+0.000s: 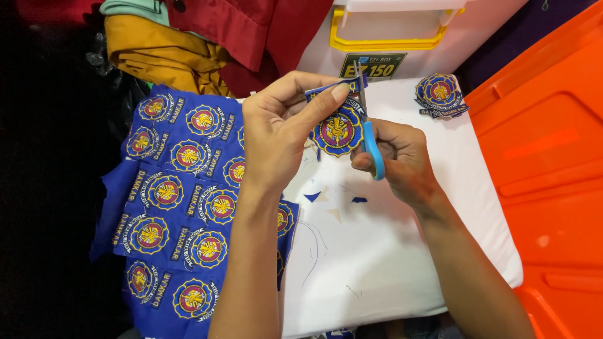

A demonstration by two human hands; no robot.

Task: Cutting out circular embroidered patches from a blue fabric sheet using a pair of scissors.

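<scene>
1. My left hand point(276, 129) sits just left of centre, thumb and fingers pinched together on the top edge of a round embroidered patch point(338, 132), holding it up over the white pad point(389, 251)
2. Left of that hand, a sheet of uncut patches point(182, 207) lies flat, blue cloth with rows of the same round emblems, hanging off the pad's left edge
3. The held patch is blue with a scalloped rim, a red and yellow centre and a strip of spare blue cloth still on its far side; it hangs above the pad, between my two hands
4. Just right of it, the blue-handled scissors point(369, 135) point away from me, blades against the patch's right edge
5. My right hand point(402, 160) is closed around the scissor handles
6. I judge the step in hand to be trimming spare cloth off the rim; the next cut calls for turning the patch a little and keeping the blades just outside the stitched border
7. Small offcuts point(333, 201) lie on the pad below; far right sits a stack of trimmed patches point(440, 94)
</scene>
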